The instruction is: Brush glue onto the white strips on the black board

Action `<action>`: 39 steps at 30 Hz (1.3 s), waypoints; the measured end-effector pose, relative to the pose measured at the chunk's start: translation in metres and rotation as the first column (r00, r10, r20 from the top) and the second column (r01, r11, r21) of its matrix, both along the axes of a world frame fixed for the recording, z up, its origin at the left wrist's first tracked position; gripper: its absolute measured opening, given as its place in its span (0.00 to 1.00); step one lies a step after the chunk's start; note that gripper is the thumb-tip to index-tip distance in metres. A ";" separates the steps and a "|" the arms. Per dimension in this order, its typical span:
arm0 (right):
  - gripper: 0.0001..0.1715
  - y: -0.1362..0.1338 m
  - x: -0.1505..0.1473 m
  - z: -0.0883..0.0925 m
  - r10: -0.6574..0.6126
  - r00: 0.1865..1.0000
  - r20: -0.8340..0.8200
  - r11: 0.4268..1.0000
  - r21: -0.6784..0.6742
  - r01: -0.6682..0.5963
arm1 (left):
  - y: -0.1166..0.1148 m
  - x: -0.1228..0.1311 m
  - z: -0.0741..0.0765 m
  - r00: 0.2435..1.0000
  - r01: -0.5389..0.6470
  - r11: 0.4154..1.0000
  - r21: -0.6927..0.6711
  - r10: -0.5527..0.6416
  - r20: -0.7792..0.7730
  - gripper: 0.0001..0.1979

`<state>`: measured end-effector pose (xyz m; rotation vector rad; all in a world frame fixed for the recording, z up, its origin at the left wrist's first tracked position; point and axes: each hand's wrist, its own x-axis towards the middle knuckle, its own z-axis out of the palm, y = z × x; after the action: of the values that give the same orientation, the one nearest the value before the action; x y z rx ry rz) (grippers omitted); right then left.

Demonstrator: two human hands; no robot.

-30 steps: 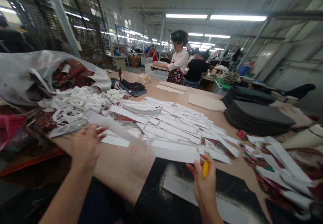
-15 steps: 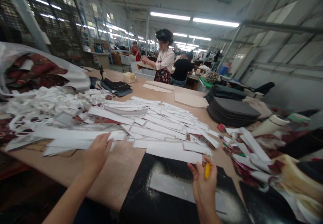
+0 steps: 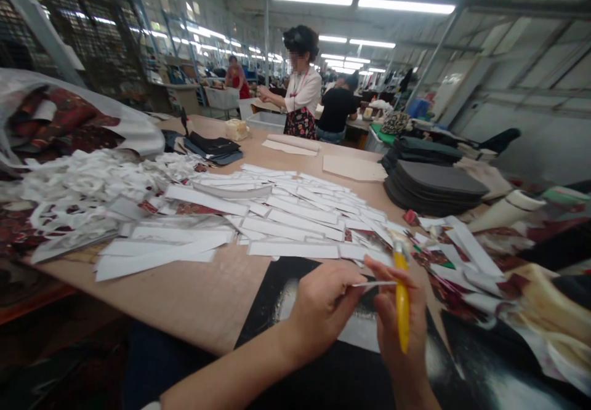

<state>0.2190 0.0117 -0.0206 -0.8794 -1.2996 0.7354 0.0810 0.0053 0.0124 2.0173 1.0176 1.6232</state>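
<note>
My left hand pinches one end of a thin white strip, seen nearly edge-on above the black mat. My right hand holds the strip's other end together with a yellow-handled brush, whose bristles point up and away. Under the hands, a pale grey-white strip lies flat on the mat, partly covered by them. Many white strips overlap on the brown table just beyond the mat.
White looped scraps are heaped at the left beside a plastic bag of red fabric. Dark stacked pads sit at the back right, near coloured scraps and a white roll. A person stands beyond the table.
My left hand has left the strips at the left and come across to my right hand. The white strip is now raised between both hands, and the brush stands more upright. The view has shifted slightly.
</note>
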 end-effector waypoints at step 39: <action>0.26 0.001 0.147 -0.088 0.145 0.591 0.793 0.852 -0.404 0.333 | -0.001 -0.075 -0.107 0.878 -0.400 0.453 -0.797 -0.061 -0.475 0.05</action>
<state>0.3661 0.0126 -0.1087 -1.8854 -1.8621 0.6068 0.0055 0.0040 -0.0942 1.5039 1.8035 0.3724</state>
